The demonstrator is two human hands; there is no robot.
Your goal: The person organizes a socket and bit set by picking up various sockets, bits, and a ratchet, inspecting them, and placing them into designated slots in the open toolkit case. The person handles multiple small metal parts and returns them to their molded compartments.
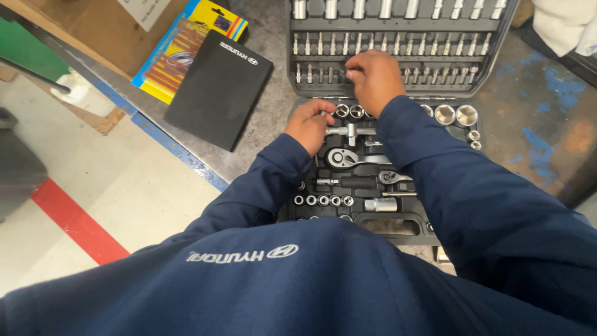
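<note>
Pinched fingertips of the right hand [375,79] press on a small bit [349,76] in the lid rows of the open socket set case [398,25]. Curled left hand [309,124] touches a socket [342,111] (whether it grips is unclear), just above the ratchet [343,158]. A black folder [217,90] lies beside the case.

Head cam, looks steeply down, close over socket case [398,162] on bench.

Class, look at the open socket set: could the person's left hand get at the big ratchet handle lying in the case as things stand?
Probably yes. The left hand sits just above the ratchet handle, which lies uncovered in the case; the right hand is off at the lid's bits.
</note>
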